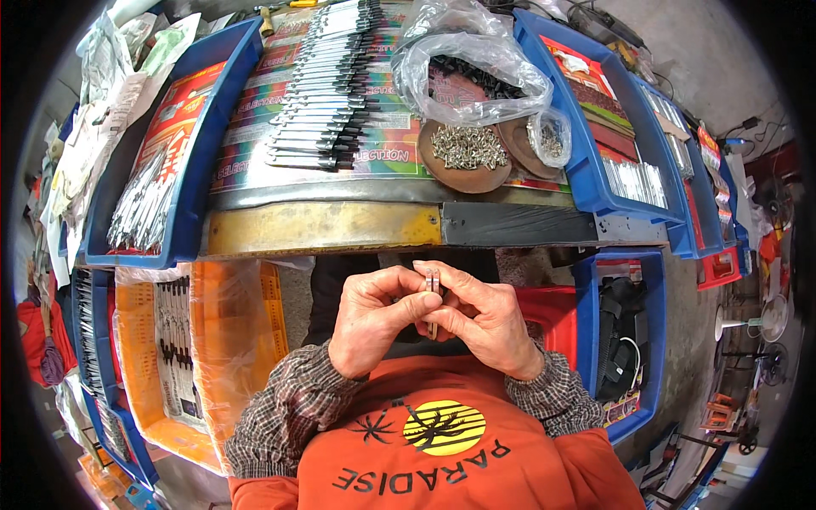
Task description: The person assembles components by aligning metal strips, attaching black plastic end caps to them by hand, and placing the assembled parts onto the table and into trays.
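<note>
Mid-frame, the left hand (pixel 370 323) and right hand (pixel 493 327) pinch a small metallic piece (pixel 433 285) by their fingertips, below the upper-frame counter (pixel 331 189) with its brown bowl (pixel 466 179).

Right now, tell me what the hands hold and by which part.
The left hand and right hand pinch a small metallic piece around its middle; its exact kind cannot be told.

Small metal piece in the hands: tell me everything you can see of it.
The small metal piece looks narrow and silvery, with a shiny upper end; a duller, brownish end seems to show below the thumbs. It points roughly up and down in the picture, pinched between the fingers of the left hand and right hand, clear of the workbench. Fingers hide much, so its exact shape is unclear.
</note>
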A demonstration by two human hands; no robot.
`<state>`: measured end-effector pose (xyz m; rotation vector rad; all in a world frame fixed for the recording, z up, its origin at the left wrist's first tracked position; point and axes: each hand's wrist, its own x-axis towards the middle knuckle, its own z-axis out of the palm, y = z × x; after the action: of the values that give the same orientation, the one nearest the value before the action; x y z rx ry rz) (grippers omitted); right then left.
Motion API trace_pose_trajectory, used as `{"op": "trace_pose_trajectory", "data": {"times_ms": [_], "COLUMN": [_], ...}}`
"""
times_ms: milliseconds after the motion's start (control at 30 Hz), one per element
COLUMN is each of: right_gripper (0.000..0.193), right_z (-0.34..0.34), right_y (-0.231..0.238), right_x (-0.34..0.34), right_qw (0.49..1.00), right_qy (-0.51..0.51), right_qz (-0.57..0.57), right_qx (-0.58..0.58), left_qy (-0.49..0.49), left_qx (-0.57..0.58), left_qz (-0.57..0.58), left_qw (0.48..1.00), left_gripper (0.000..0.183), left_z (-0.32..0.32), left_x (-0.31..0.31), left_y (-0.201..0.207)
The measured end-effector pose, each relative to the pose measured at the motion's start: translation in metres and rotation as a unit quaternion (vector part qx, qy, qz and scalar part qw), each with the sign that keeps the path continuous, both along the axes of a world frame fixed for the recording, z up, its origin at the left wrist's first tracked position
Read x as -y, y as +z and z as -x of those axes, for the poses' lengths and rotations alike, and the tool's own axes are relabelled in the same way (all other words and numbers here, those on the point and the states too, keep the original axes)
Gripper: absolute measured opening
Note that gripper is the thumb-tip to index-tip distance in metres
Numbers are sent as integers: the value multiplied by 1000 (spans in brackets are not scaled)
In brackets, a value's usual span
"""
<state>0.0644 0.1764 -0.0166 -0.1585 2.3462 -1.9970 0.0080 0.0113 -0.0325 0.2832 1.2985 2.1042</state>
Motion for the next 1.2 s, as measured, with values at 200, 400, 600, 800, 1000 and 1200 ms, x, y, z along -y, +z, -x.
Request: {"op": "trace_pose_trajectory", "data": {"times_ms": [200,400,600,800,1000,1200], "right_gripper": [47,47,46,47,47,48], "right_z": [2,5,5,6,6,6], "right_y": [1,0,-3,-5,-6,-7], "right_x": [1,0,1,1,0,0], "right_qw": [1000,1000,1000,999,999,999], "right_qy": [-1,2,5,10,12,6], "right_qz": [26,27,25,32,37,28], "right_qx": [-1,-8,4,17,29,25], "left_qy": [14,21,37,38,41,44], "left_qx": [-21,-25,-15,-15,-13,0], "left_qz": [-4,-18,-12,-1,0,7], "left_qw": [1000,999,999,999,999,999], "left_gripper": [7,8,9,7,6,8], "left_z": [-1,-2,-3,-3,-3,-2], "left_x": [1,3,2,2,-1,-1], "left_y": [3,-2,-5,-8,-12,-11]}}
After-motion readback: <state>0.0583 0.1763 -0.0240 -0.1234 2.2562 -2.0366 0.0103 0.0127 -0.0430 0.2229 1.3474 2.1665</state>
